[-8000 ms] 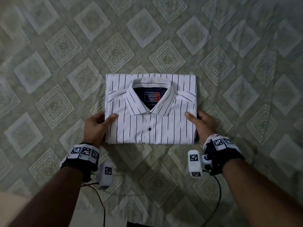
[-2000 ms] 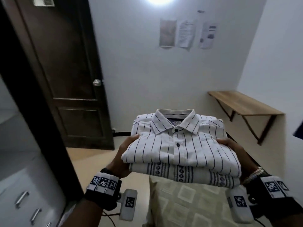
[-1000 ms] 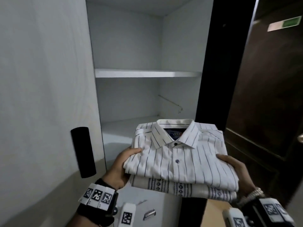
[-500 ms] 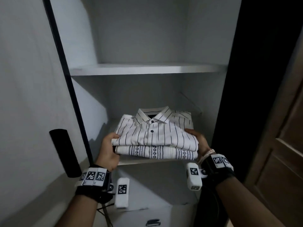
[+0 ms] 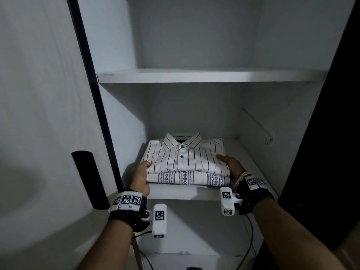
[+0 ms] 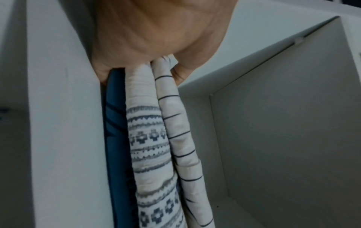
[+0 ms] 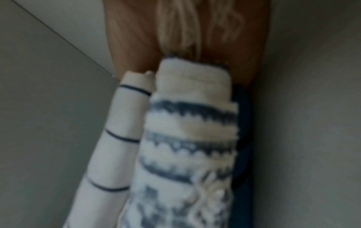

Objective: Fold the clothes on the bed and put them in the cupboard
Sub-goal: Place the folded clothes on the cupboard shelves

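Resting on the lower shelf (image 5: 175, 192) of the open cupboard (image 5: 194, 36), a stack of folded clothes sits toward the shelf's front edge. The striped shirt (image 5: 185, 158) lies on top, collar toward the back wall, with the patterned shirt (image 5: 187, 177) under it and a dark blue garment (image 6: 115, 154) at the bottom. The left hand (image 5: 139, 177) grips the stack's left end, thumb on top and fingers curled underneath. The right hand (image 5: 232, 166) clamps the right end the same way. An upper shelf (image 5: 210, 76) runs above the stack.
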